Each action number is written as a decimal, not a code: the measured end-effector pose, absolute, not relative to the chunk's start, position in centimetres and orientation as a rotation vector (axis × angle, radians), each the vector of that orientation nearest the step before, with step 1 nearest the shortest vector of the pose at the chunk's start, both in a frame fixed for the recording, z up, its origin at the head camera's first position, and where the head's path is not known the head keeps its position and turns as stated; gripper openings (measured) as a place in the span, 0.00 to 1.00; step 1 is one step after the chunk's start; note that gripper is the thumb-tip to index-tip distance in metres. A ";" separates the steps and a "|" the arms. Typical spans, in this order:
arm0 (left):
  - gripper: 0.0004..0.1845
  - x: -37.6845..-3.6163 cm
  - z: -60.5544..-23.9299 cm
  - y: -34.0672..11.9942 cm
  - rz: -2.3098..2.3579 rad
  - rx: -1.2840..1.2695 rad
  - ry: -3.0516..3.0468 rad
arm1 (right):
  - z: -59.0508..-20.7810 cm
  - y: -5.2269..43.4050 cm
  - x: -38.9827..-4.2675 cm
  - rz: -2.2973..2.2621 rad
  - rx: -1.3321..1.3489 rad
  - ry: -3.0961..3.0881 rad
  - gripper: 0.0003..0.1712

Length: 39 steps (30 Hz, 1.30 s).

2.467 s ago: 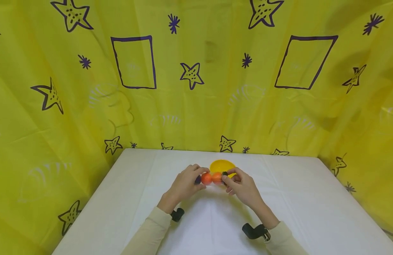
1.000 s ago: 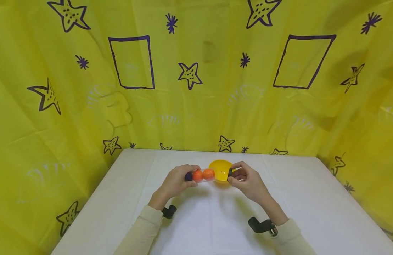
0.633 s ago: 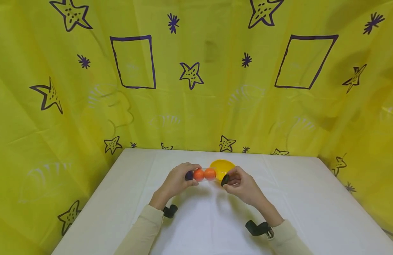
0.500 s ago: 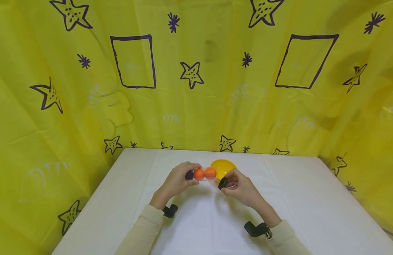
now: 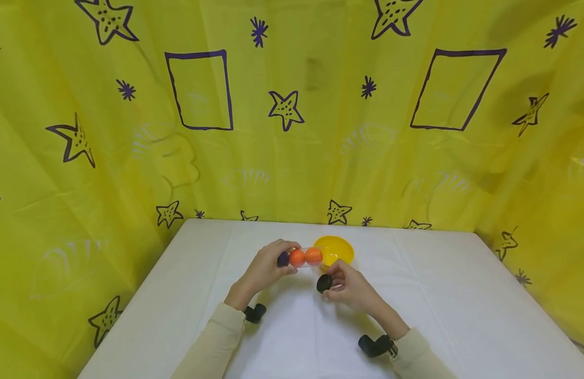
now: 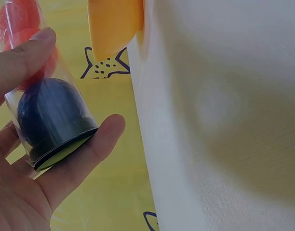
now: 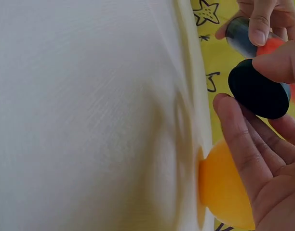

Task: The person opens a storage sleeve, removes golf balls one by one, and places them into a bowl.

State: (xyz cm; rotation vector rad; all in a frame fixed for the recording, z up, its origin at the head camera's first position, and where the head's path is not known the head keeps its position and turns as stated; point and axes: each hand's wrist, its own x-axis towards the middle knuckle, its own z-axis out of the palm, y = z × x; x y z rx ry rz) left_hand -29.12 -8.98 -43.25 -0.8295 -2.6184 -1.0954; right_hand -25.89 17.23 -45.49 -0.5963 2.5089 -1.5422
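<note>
The left hand grips a clear tube of orange balls and a dark ball. The right hand pinches a black cap, with a yellow bowl just beyond that hand.

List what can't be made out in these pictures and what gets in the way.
- Head view: part of the round glossy yellow bowl, behind the right grip.
- Left wrist view: the clear plastic tube's upper end, cut off by the top edge; the lower orange ball, partly behind the left grip.
- Right wrist view: whether the round black cap's facing side is hollow or flat, too dark.
</note>
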 end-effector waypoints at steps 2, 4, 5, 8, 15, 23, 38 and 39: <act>0.29 -29.2 -43.3 -8.9 -1.096 -0.834 -2.625 | -45.7 17.3 -25.9 -1.527 -0.599 2.501 0.25; 0.29 -29.2 -43.3 -8.8 -1.090 -0.837 -2.634 | -45.8 17.3 -25.9 -1.528 -0.606 2.480 0.24; 0.29 -29.2 -43.3 -8.8 -1.091 -0.838 -2.637 | -45.8 17.4 -25.9 -1.530 -0.611 2.472 0.24; 0.28 -29.3 -43.3 -8.7 -1.091 -0.838 -2.649 | -46.0 17.5 -25.8 -1.540 -0.621 2.441 0.24; 0.28 -29.3 -43.4 -8.7 -1.085 -0.838 -2.653 | -46.4 17.2 -25.9 -1.485 -0.571 2.460 0.24; 0.28 -29.2 -43.3 -8.8 -1.077 -0.821 -2.662 | -46.7 16.9 -25.8 -1.359 -0.466 2.541 0.25; 0.28 -29.1 -43.2 -9.2 -1.064 -0.789 -2.668 | -47.0 16.9 -25.8 -1.257 -0.500 2.587 0.22; 0.28 -29.1 -43.2 -9.2 -1.063 -0.786 -2.668 | -47.0 16.9 -25.8 -1.246 -0.515 2.594 0.21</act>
